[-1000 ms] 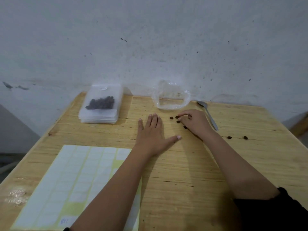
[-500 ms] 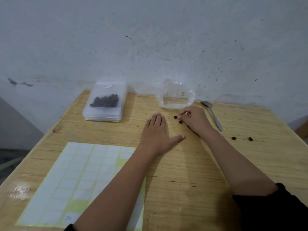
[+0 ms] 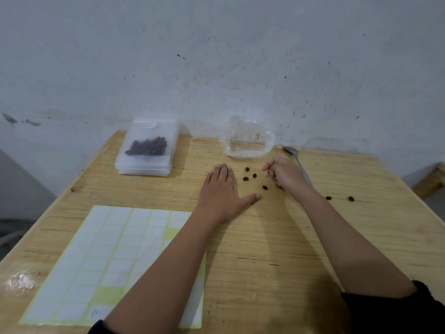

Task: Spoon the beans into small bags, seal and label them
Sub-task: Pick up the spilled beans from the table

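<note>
Left hand [image 3: 220, 192]: flat on the table [image 3: 277, 249], palm down, fingers straight and close together, thumb splayed to the right, gripping nothing.
Right hand [image 3: 286, 173]: just to the right of it, knuckles up, fingers curled under. Is anything tucked inside that curl? Cannot tell.
Beans [image 3: 254, 175]: four loose ones on the bare wood, right there between the two hands.
Stray beans [image 3: 328, 197]: two more, well off to the right past the right forearm.
Spoon [image 3: 291, 151]: lying on the table beyond the right hand, bowl toward the wall, handle partly hidden by the hand.
Open bag [image 3: 248, 154]: clear and crumpled, mouth gaping, at the far edge against the wall.
Filled bag [image 3: 148, 147]: far left, dark beans inside, lying on top of a stack [image 3: 142, 171] of flat bags.
Labels [image 3: 108, 261]: big sheet at near left, its right edge under the left forearm; several spots peeled bare, and one near label carries handwriting.
</note>
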`<control>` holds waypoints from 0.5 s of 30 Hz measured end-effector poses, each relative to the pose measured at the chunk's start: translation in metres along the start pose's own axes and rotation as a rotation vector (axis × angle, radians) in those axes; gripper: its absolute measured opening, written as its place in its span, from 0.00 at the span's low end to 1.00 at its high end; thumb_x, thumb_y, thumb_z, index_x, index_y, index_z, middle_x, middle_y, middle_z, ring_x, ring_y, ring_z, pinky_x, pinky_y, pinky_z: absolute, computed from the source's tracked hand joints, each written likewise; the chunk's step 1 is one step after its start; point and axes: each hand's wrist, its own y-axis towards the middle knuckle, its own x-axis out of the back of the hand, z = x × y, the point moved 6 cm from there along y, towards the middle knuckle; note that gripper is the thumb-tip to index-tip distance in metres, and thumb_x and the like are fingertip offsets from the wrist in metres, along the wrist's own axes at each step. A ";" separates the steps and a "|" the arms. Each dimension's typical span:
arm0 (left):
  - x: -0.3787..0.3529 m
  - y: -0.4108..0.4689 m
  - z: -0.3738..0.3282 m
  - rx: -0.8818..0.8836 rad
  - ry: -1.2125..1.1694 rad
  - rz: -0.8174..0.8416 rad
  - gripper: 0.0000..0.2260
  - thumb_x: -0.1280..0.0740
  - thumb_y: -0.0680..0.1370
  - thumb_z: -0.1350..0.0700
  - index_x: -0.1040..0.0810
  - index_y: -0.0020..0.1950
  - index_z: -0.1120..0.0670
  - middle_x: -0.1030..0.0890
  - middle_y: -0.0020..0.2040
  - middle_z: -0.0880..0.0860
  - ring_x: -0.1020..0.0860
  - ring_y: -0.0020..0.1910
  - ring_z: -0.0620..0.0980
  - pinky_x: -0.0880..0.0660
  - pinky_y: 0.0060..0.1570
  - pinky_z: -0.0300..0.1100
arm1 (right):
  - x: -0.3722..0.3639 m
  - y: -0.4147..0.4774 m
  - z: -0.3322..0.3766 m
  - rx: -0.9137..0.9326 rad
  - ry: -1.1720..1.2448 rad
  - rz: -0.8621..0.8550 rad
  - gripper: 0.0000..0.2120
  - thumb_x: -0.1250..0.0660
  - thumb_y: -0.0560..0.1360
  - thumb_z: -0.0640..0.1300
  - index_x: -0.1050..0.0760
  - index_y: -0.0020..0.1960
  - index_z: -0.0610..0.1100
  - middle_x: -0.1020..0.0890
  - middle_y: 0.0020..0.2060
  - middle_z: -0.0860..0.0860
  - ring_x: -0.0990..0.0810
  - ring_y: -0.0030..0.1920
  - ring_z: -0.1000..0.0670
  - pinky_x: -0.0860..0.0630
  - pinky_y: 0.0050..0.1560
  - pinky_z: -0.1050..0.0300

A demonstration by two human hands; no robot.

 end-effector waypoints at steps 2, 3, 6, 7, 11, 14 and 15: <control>0.000 0.000 0.000 -0.002 0.001 -0.002 0.47 0.50 0.72 0.27 0.57 0.77 0.60 0.58 0.78 0.56 0.60 0.77 0.51 0.61 0.74 0.47 | -0.001 -0.005 0.004 0.070 -0.089 -0.005 0.13 0.47 0.77 0.37 0.25 0.42 0.45 0.29 0.34 0.55 0.32 0.35 0.58 0.38 0.35 0.60; 0.000 0.000 0.000 -0.005 0.004 -0.001 0.47 0.50 0.72 0.27 0.57 0.77 0.60 0.58 0.78 0.56 0.60 0.77 0.51 0.61 0.74 0.47 | -0.003 -0.006 0.006 0.109 -0.120 -0.001 0.12 0.46 0.78 0.39 0.24 0.44 0.45 0.28 0.37 0.56 0.31 0.37 0.59 0.37 0.37 0.60; 0.001 -0.001 -0.001 -0.008 0.009 0.007 0.47 0.50 0.72 0.27 0.58 0.77 0.60 0.58 0.78 0.57 0.60 0.77 0.51 0.62 0.74 0.47 | -0.009 -0.007 0.008 0.208 -0.216 0.026 0.07 0.41 0.78 0.41 0.25 0.48 0.45 0.29 0.34 0.56 0.32 0.33 0.58 0.38 0.34 0.62; 0.000 -0.001 0.000 -0.008 0.008 0.010 0.47 0.50 0.72 0.27 0.58 0.77 0.60 0.58 0.78 0.56 0.60 0.77 0.51 0.62 0.74 0.47 | -0.011 -0.007 0.008 0.232 -0.251 0.033 0.04 0.39 0.77 0.43 0.25 0.48 0.46 0.28 0.34 0.56 0.32 0.34 0.58 0.36 0.35 0.62; -0.001 0.001 0.000 -0.006 0.011 0.014 0.47 0.50 0.72 0.27 0.58 0.77 0.60 0.58 0.78 0.57 0.60 0.77 0.51 0.62 0.74 0.47 | -0.014 -0.002 0.005 0.260 -0.314 0.012 0.03 0.30 0.73 0.45 0.23 0.46 0.48 0.23 0.50 0.53 0.28 0.52 0.55 0.28 0.55 0.55; -0.001 0.001 0.000 -0.009 0.009 0.008 0.47 0.50 0.73 0.27 0.58 0.77 0.60 0.58 0.78 0.57 0.60 0.77 0.51 0.62 0.73 0.47 | -0.015 -0.001 0.007 0.261 -0.313 0.020 0.01 0.32 0.74 0.44 0.23 0.45 0.48 0.24 0.43 0.57 0.29 0.45 0.59 0.29 0.48 0.61; -0.001 0.001 0.000 -0.009 0.007 0.006 0.47 0.49 0.73 0.27 0.58 0.77 0.60 0.58 0.78 0.57 0.60 0.77 0.51 0.62 0.73 0.47 | -0.017 -0.001 0.009 0.263 -0.355 0.030 0.01 0.34 0.75 0.44 0.24 0.46 0.47 0.26 0.39 0.58 0.30 0.40 0.60 0.32 0.41 0.64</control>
